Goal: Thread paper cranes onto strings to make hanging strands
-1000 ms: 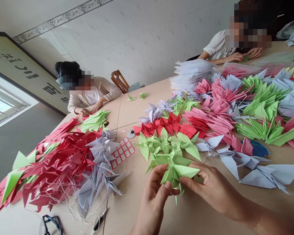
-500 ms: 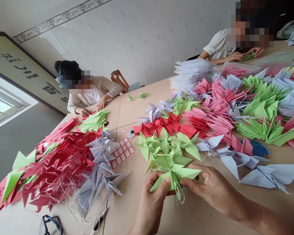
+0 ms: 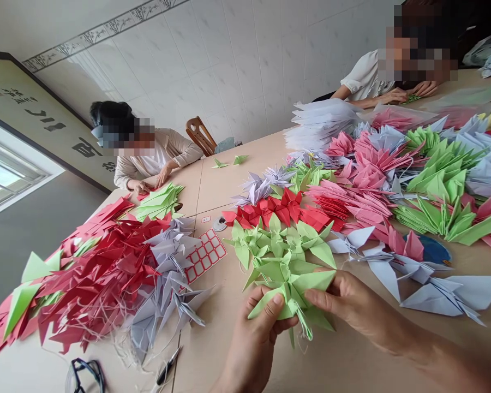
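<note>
Above the near part of the beige tabletop (image 3: 207, 349), a light-green, pointed-winged piece of folded paper (image 3: 287, 292) sits between 2 bare hands. The left hand (image 3: 257, 325) is closed on its left wing, thumb flat on top, fingers curled beneath. The right hand (image 3: 349, 303) pinches the right wing between thumb and bent fingers. Just beyond lie light-green folded paper pieces (image 3: 275, 243); to the right, pale grey-blue winged paper pieces (image 3: 431, 295); well left, a heap of red folded paper (image 3: 94, 278).
</note>
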A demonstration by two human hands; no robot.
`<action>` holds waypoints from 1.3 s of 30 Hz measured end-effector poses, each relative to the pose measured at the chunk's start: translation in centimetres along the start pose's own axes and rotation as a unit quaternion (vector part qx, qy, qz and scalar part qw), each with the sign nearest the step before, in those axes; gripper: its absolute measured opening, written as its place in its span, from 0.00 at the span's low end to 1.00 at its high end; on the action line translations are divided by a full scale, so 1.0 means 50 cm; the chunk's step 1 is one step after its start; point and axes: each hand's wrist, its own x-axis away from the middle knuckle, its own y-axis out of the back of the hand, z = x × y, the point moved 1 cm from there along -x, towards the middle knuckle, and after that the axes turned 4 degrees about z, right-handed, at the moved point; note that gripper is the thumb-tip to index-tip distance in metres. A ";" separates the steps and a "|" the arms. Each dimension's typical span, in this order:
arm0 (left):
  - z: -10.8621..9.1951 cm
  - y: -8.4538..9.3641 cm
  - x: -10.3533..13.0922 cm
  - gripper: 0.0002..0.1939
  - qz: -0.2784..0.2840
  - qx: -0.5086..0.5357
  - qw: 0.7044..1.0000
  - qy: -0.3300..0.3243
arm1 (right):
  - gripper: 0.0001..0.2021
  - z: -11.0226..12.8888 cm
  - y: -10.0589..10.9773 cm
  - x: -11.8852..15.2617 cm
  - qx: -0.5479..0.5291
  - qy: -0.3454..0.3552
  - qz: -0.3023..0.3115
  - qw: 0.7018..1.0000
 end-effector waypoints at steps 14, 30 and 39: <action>0.007 -0.014 -0.001 0.09 0.020 0.020 0.999 0.018 | 0.22 -0.014 0.006 0.007 0.078 -0.025 -0.110 0.991; 0.015 -0.017 -0.004 0.10 0.063 -0.057 0.996 -0.033 | 0.14 0.003 -0.009 0.009 0.059 0.014 -0.017 0.998; 0.015 -0.019 -0.002 0.10 0.065 -0.056 0.996 -0.033 | 0.13 0.003 -0.004 0.011 0.066 0.003 -0.030 0.997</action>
